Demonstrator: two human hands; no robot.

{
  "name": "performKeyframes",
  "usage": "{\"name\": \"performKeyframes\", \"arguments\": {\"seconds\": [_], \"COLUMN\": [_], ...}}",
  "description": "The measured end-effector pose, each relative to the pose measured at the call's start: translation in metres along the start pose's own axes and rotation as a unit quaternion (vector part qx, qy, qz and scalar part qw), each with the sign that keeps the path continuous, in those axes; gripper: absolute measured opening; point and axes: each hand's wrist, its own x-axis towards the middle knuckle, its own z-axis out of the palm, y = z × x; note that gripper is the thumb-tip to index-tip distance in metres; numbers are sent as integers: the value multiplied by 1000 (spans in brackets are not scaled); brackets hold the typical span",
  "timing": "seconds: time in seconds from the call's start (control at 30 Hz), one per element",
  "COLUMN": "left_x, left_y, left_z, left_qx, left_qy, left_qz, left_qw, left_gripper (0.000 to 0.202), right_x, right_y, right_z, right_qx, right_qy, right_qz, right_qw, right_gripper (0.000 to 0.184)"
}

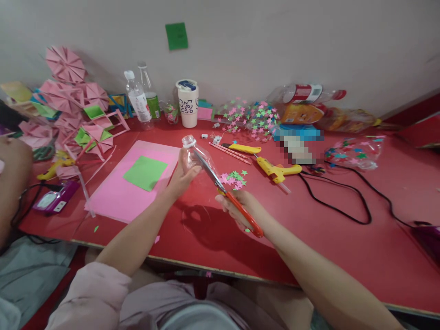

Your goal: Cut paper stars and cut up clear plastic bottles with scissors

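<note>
My left hand [186,175] is closed around the top part of a clear plastic bottle [207,156], its open neck tilted up and away from me. In my right hand [240,206] are scissors with red handles [244,213]; their metal blades lie against the bottle's side. How far the blades are parted is hard to make out. Just beyond my right hand, small pink and green paper stars [235,179] lie on the red table [330,247]. Left of my left hand is a green paper square [145,172] on pink paper sheets [113,201].
A yellow glue gun [277,170], yellow cutter knife [244,149] and pink straws [231,153] lie beyond my right hand. Bottles [139,101] and a white cup [188,105] stand along the wall. Pink paper crafts [68,101] and a co-worker's arm [13,178] are at left. A black cord [343,220] loops at right.
</note>
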Motion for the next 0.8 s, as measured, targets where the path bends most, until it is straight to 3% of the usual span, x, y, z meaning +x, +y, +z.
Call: {"name": "performKeyframes", "arguments": {"seconds": [0.37,0.57,0.8], "left_x": [1,2,16], "left_y": [-2,-9,-3], "left_z": [-1,-3,-13], "left_qx": [-49,-70,-210], "left_qy": [-9,5,103], "left_qz": [5,-17,-84], "left_qw": [999,997,969], "left_gripper": [54,51,43], "right_x": [-2,7,4], "right_y": [-5,0,4], "right_z": [-3,-2,-9], "right_qx": [-5,51,2], "right_qy": [-6,-54,-75], "right_qz": [4,72,10], "right_qw": [1000,995,997], "right_gripper": [48,49,46]}}
